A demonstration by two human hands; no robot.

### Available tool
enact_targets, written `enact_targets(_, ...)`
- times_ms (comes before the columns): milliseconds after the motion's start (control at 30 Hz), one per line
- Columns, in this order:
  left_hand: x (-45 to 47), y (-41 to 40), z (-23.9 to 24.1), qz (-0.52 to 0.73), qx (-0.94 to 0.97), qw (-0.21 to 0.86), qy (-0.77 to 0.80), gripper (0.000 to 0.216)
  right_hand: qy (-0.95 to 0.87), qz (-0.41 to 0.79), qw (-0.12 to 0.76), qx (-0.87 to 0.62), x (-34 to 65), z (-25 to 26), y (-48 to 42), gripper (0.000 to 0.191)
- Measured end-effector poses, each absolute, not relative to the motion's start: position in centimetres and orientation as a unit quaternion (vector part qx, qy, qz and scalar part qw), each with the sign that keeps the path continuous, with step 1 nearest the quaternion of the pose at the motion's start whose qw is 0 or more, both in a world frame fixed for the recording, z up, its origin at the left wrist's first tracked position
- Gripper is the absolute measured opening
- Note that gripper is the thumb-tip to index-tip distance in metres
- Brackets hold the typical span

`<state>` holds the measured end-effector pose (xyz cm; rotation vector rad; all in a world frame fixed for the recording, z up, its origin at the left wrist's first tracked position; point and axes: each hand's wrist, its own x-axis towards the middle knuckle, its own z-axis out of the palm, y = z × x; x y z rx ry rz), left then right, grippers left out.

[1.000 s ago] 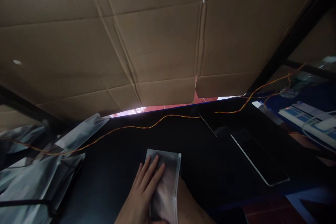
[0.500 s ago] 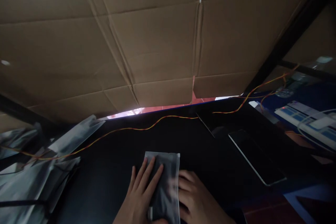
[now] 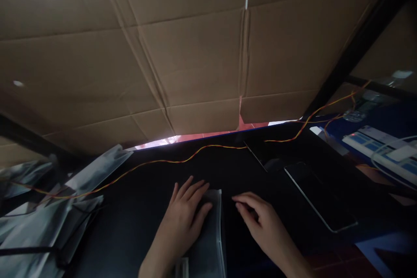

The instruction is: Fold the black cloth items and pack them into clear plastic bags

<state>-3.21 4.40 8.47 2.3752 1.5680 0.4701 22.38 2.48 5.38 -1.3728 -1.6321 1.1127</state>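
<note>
A grey translucent zip bag [image 3: 210,243] lies flat on the black table [image 3: 140,208] at the bottom centre. My left hand [image 3: 184,215] rests palm down on its upper left part, fingers stretched out flat. Just to the right of the bag, my right hand [image 3: 260,221] hovers over the table with its fingers loosely curled downward and apart, nothing in them.
A pile of silvery bags [image 3: 48,208] lies at the left. A red-yellow wire [image 3: 182,160] runs across the table's far side. A dark phone or tablet [image 3: 321,197] lies at the right. A cardboard wall [image 3: 195,52] rises behind. A power strip [image 3: 381,152] sits far right.
My left hand slid up toward the bag's top edge. My right hand came out from under the bag's right side and now sits beside it, off the bag.
</note>
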Motion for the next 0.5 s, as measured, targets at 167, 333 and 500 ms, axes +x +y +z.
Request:
enact_targets(167, 0.8, 7.0, 8.8, 0.184, 0.803, 0.166, 0.543, 0.023, -0.632, 0.431, 0.357, -0.536, 20.4, 5.9, 5.0, 0.037)
enact_targets(333, 2.1, 5.9, 8.9, 0.23, 0.772, 0.2, 0.557, 0.023, -0.61, 0.457, 0.366, -0.534, 19.8, 6.0, 5.6, 0.039)
enact_targets(500, 2.7, 5.6, 8.9, 0.29, 0.735, 0.218, 0.573, 0.027, -0.609, 0.461, 0.372, -0.527, 19.6, 6.6, 5.0, 0.028)
